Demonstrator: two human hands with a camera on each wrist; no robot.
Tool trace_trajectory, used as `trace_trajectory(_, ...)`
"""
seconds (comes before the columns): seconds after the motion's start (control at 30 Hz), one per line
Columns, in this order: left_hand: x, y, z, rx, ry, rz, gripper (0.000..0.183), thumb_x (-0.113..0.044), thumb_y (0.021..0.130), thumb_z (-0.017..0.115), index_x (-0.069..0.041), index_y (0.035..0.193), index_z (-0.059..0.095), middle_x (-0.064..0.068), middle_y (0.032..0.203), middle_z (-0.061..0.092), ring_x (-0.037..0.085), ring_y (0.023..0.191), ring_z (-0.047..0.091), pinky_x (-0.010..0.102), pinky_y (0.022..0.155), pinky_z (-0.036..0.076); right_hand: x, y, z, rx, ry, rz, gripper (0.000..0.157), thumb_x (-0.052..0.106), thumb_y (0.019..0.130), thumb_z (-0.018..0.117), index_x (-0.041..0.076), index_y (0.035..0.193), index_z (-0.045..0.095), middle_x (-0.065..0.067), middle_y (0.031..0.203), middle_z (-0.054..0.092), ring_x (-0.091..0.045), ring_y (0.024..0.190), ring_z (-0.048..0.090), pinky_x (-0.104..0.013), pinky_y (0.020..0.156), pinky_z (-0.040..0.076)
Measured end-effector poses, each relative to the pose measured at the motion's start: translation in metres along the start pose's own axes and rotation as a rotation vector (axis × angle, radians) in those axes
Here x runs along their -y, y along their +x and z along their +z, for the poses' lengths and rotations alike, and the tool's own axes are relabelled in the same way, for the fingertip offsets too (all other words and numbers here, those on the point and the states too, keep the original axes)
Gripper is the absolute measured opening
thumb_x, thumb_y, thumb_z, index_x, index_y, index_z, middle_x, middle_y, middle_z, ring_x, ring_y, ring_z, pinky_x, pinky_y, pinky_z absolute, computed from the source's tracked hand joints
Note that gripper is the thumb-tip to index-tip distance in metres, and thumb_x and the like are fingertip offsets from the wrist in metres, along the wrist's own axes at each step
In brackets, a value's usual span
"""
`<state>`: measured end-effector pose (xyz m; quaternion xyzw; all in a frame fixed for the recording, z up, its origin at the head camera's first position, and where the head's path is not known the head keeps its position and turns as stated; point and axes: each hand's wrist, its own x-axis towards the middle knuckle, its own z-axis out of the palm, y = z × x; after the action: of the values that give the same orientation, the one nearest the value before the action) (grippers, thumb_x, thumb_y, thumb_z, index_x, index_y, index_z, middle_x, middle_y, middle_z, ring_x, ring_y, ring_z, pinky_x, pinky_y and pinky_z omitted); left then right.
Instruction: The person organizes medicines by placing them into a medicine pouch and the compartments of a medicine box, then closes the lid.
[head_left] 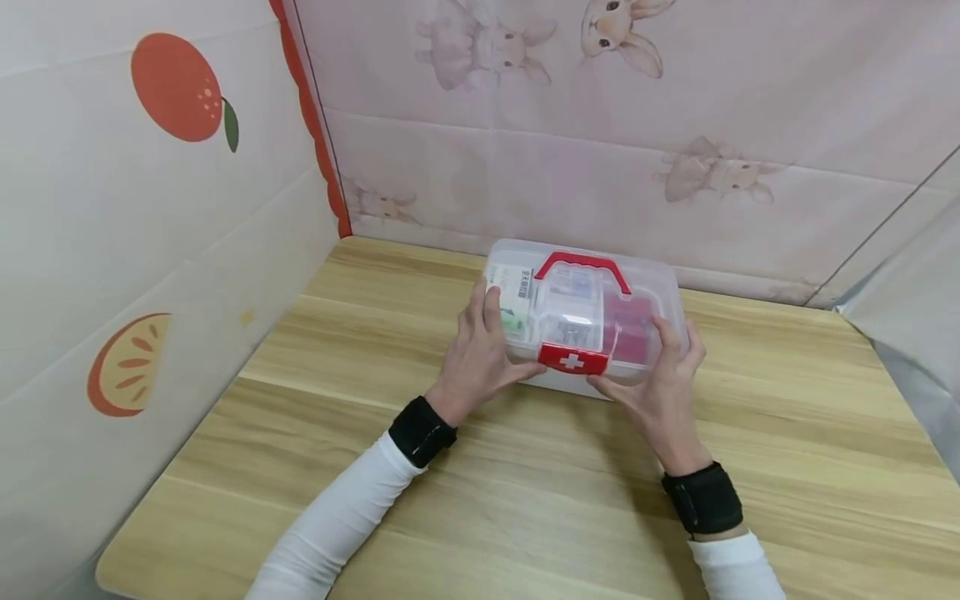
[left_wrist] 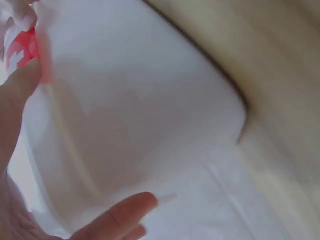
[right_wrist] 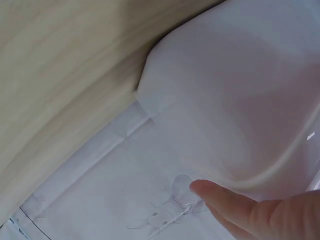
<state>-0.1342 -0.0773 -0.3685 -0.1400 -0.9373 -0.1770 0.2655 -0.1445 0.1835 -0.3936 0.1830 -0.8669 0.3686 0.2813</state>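
Note:
A clear plastic first-aid box (head_left: 573, 310) sits on the table near the back wall, with its lid on. Its front has a red latch (head_left: 573, 360) with a white cross, and a red carry handle (head_left: 585, 260) lies on top. My left hand (head_left: 477, 354) grips the box's left side, thumb at the latch's left end. On the right side my right hand (head_left: 663, 392) grips it, thumb by the latch's right end. Through the lid show a white-and-green carton (head_left: 514, 296) and a dark pink item (head_left: 628, 329). Both wrist views show the pale box wall (left_wrist: 135, 100) close up.
The wood-grain table (head_left: 420, 517) extends around the box on the left, front and right. Behind it hangs a pink rabbit-print wall cloth (head_left: 540, 183). A white wall with fruit pictures (head_left: 210, 333) borders the table's left side.

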Motion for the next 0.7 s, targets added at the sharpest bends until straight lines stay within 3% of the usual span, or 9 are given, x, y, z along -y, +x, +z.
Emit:
trace_trajectory(0.13,-0.0017,0.0013,-0.0023,0.014,0.098,0.053,0.116,-0.063,0.068,0.082,-0.008,0.150,0.021,0.033,0.152,0.020,0.043,0.105,0.053,0.044,0.081,0.057,0.0008,0.0016,-0.0006,0.005,-0.010,-0.010,0.111,0.023,0.063,0.095,0.014,0.148,0.024,-0.027,0.149,0.024,-0.038,0.141,0.016,-0.065,0.094,0.046)
trace_trajectory(0.27,-0.0017,0.0036,-0.0038,0.023,0.151,0.098,0.107,-0.064,0.071,0.079,-0.019,0.152,0.026,0.037,0.150,0.022,0.047,0.108,0.051,0.048,0.086,0.055,0.0000,0.0039,0.0002,0.005,-0.011,-0.026,0.110,0.024,0.064,0.094,0.015,0.148,0.024,-0.024,0.151,0.025,-0.035,0.143,0.015,-0.063,0.095,0.047)
trace_trajectory(0.7,-0.0053,0.0067,-0.0035,0.049,0.218,0.081,0.105,-0.065,0.072,0.077,-0.015,0.149,0.026,0.039,0.146,0.025,0.044,0.089,0.057,0.039,0.070,0.058,0.0006,0.0047,-0.0002,-0.001,-0.057,-0.013,0.106,0.027,0.066,0.093,0.013,0.146,0.025,-0.026,0.149,0.027,-0.036,0.141,0.019,-0.061,0.097,0.047)
